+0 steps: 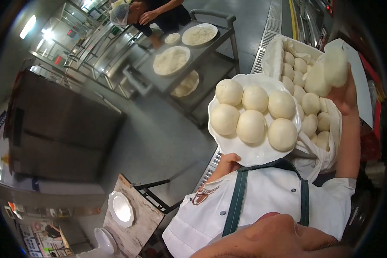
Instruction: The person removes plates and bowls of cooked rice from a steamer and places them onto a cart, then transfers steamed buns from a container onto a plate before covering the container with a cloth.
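Note:
My left hand [230,162] grips the near rim of a white scalloped plate [253,155], thumb on top. Several smooth round white buns [250,126] sit on this plate in two rows. My right hand [345,98] is over the far right side of a cloth-lined container [274,60], holding pale, motion-blurred buns [334,69]; its fingertips are mostly hidden. More round buns [310,103] lie in the container, beside the plate, with white cloth [333,112] around them.
A grey cart [159,81] holds plates of white food [172,61] on two levels. A person [161,13] in a hairnet leans beside it. A marbled table [137,204] at lower left bears a white plate [121,209]. A floor grate [259,58] runs behind the container.

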A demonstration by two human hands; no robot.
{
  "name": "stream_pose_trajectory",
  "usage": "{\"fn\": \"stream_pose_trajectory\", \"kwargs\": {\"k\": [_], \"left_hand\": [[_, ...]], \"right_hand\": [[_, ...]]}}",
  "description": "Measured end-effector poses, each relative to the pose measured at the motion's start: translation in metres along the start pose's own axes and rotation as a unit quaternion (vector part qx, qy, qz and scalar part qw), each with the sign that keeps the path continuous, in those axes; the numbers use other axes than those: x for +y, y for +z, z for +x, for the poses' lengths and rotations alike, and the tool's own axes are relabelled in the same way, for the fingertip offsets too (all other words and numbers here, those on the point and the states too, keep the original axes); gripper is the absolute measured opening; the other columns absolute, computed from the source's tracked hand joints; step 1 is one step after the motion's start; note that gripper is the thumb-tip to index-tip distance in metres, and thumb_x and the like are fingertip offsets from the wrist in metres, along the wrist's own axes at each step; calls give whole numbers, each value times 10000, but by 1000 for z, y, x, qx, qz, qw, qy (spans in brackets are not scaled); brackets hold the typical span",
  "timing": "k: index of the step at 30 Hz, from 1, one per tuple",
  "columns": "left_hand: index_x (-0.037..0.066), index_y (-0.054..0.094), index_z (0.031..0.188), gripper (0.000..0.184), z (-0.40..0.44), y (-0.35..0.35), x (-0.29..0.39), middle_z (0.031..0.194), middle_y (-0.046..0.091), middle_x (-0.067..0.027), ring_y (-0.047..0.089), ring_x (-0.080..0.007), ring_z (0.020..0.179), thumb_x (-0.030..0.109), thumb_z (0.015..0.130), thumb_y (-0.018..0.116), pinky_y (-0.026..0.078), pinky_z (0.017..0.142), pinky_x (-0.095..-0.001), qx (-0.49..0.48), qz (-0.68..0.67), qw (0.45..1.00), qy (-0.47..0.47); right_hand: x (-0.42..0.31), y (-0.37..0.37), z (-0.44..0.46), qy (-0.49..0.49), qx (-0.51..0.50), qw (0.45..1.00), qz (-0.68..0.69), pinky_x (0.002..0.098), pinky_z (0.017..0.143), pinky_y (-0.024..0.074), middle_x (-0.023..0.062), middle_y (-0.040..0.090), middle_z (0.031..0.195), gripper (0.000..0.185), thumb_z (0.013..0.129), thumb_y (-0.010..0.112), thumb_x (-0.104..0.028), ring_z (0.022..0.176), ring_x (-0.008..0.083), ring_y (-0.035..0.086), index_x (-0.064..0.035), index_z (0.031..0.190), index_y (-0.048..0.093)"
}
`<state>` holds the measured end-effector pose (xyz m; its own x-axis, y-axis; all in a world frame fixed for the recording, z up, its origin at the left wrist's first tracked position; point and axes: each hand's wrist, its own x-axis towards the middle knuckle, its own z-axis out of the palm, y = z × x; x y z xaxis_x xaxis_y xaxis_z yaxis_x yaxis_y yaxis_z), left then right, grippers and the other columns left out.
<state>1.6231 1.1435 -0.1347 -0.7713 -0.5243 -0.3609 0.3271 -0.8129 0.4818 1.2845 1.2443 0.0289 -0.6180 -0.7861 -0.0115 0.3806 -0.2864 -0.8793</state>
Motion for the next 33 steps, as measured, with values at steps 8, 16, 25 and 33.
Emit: {"fn": "stream_pose_trajectory", "kwargs": {"k": [8,16,25,33], "left_hand": [[5,562,798,115,2,-47,-15,695,536,-35,498,-114,645,60,704,600,397,595,-239,-120,523,813,226],[5,563,789,85,3,-42,-19,663,514,-10,464,-90,610,75,748,589,364,557,-225,-127,476,840,226],[2,575,775,110,14,-59,-21,750,569,-68,539,-147,678,60,682,583,422,617,-257,-34,306,951,-9],[-53,468,1046,429,10,-23,-13,997,563,-150,554,-299,894,33,625,468,448,820,-407,-18,-77,996,-52]], "right_hand": [[19,138,-3,115,-273,726,-621,301,701,439,119,595,892,632,730,519,-555,809,189,561,26,974,574],[78,186,4,27,-237,521,-820,370,712,451,202,606,848,802,658,411,-710,788,307,589,31,881,622],[61,183,21,165,-218,510,-815,332,506,478,211,577,907,651,800,368,-562,651,276,617,23,1017,552],[21,74,35,127,-115,761,-626,274,470,478,168,550,872,428,830,466,-356,628,223,609,-17,1091,478]]}}
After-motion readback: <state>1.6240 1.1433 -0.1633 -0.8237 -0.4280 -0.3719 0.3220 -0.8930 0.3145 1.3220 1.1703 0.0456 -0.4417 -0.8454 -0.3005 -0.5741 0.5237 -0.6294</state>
